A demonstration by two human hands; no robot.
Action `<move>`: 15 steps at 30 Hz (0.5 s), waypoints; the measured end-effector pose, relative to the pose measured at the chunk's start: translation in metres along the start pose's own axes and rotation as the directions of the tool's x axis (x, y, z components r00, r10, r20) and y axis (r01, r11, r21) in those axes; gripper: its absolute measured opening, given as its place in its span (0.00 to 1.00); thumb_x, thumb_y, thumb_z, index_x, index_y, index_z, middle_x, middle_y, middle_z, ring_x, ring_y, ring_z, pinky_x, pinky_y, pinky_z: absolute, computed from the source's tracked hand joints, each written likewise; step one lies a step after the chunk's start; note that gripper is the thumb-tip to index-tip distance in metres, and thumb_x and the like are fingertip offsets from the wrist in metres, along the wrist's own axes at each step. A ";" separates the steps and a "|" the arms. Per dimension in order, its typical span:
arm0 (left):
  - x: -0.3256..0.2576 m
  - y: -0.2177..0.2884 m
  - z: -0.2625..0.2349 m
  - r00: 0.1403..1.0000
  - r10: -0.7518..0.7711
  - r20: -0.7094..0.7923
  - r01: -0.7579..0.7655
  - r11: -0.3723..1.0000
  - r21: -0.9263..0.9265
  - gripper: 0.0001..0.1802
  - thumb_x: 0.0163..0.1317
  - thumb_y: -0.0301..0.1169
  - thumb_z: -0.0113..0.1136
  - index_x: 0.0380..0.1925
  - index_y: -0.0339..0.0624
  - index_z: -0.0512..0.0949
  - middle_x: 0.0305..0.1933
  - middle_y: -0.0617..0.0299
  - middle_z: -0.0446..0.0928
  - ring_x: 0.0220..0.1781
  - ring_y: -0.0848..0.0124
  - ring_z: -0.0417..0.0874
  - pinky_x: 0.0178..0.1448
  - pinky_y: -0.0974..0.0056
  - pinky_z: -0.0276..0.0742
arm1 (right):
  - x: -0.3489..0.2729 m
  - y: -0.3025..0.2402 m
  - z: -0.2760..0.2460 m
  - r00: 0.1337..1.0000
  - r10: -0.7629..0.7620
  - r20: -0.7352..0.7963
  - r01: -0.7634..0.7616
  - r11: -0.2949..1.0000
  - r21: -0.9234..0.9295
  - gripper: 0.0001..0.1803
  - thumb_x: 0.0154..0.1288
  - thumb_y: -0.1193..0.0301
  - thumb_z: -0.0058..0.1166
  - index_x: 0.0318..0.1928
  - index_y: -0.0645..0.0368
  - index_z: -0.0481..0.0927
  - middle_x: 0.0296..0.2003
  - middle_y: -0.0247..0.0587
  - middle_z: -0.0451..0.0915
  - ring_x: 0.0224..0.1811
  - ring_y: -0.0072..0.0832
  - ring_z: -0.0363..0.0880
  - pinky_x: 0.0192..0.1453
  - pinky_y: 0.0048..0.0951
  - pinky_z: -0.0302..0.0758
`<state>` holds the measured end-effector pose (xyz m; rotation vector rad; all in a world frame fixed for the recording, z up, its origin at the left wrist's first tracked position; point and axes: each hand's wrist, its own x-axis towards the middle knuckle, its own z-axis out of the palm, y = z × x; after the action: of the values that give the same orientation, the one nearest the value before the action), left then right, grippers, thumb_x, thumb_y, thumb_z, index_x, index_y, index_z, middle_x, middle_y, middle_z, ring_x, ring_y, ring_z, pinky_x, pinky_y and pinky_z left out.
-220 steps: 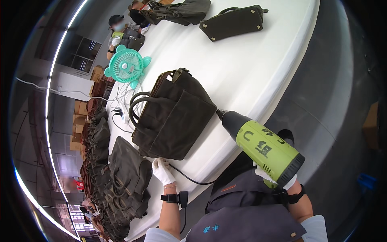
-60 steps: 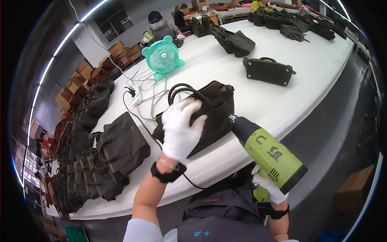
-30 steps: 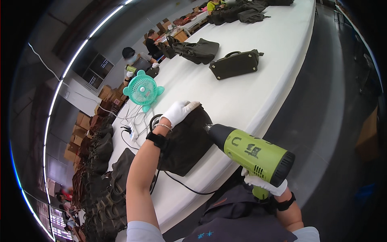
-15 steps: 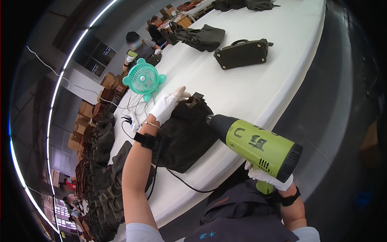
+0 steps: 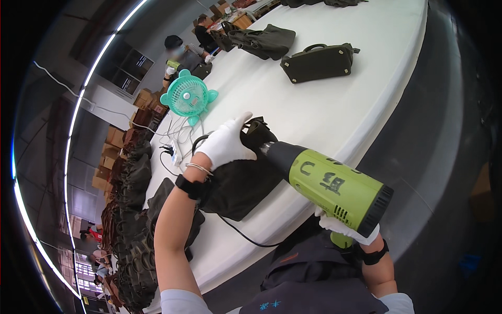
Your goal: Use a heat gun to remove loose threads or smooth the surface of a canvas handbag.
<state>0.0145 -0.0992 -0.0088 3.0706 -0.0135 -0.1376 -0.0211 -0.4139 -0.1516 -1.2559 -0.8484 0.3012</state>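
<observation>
A dark olive handbag (image 5: pixel 241 188) lies on the white table in front of me. My left hand (image 5: pixel 227 141), in a white glove, grips the bag's upper end, with finger and thumb on either side of a raised flap (image 5: pixel 257 133). A lime-green heat gun (image 5: pixel 337 189) with a black nozzle is in my gloved right hand (image 5: pixel 349 230), which is wrapped round its handle below the body. The metal tip of the nozzle points at the flap, close beside my left hand. Part of the bag is hidden under my left wrist and the nozzle.
A turquoise fan (image 5: pixel 187 96) and a white power strip (image 5: pixel 175 152) with tangled cords stand beyond my left hand. More dark handbags (image 5: pixel 320 64) sit farther along the table (image 5: pixel 361 99). Piled bags (image 5: pixel 137 235) line the left side. A co-worker (image 5: pixel 180 55) works across the table.
My left hand has turned and shifted slightly right, now gripping the bag's raised flap. The bag's top has tilted toward the nozzle. The heat gun has barely moved.
</observation>
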 end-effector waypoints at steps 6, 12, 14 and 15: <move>0.012 0.047 0.019 0.992 -0.096 -0.085 0.117 0.946 0.302 0.56 0.29 0.46 0.77 0.63 0.42 0.62 0.51 0.46 0.73 0.51 0.50 0.77 0.54 0.56 0.75 | -0.020 0.004 -0.002 0.976 0.191 -0.107 -0.156 0.950 0.270 0.26 0.53 0.83 0.62 0.54 0.61 0.73 0.35 0.41 0.80 0.32 0.24 0.78 0.33 0.23 0.78; 0.020 0.041 0.041 0.983 -0.007 -0.185 0.081 0.914 0.397 0.48 0.36 0.44 0.75 0.60 0.42 0.65 0.51 0.52 0.74 0.45 0.52 0.79 0.47 0.54 0.76 | -0.024 0.005 -0.002 0.978 0.174 -0.115 -0.143 0.960 0.240 0.26 0.53 0.84 0.62 0.54 0.61 0.73 0.35 0.40 0.80 0.32 0.25 0.79 0.34 0.24 0.78; 0.024 0.021 0.046 0.962 0.028 -0.270 0.052 0.957 0.284 0.46 0.39 0.43 0.74 0.60 0.43 0.65 0.51 0.51 0.74 0.45 0.52 0.79 0.45 0.54 0.76 | -0.029 0.005 -0.001 0.976 0.187 -0.111 -0.160 0.964 0.213 0.25 0.53 0.83 0.63 0.53 0.61 0.73 0.35 0.40 0.80 0.32 0.25 0.79 0.34 0.24 0.78; 0.026 0.018 0.042 0.980 -0.042 -0.195 0.085 0.973 0.216 0.48 0.38 0.42 0.75 0.61 0.44 0.63 0.52 0.51 0.73 0.48 0.52 0.78 0.47 0.55 0.75 | -0.031 0.005 0.000 0.975 0.189 -0.114 -0.162 0.964 0.213 0.25 0.53 0.83 0.63 0.53 0.61 0.73 0.35 0.40 0.80 0.32 0.25 0.79 0.34 0.24 0.78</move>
<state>0.0366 -0.1203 -0.0520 3.2958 0.0861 0.1649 -0.0402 -0.4316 -0.1684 -1.1476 -0.5771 0.4306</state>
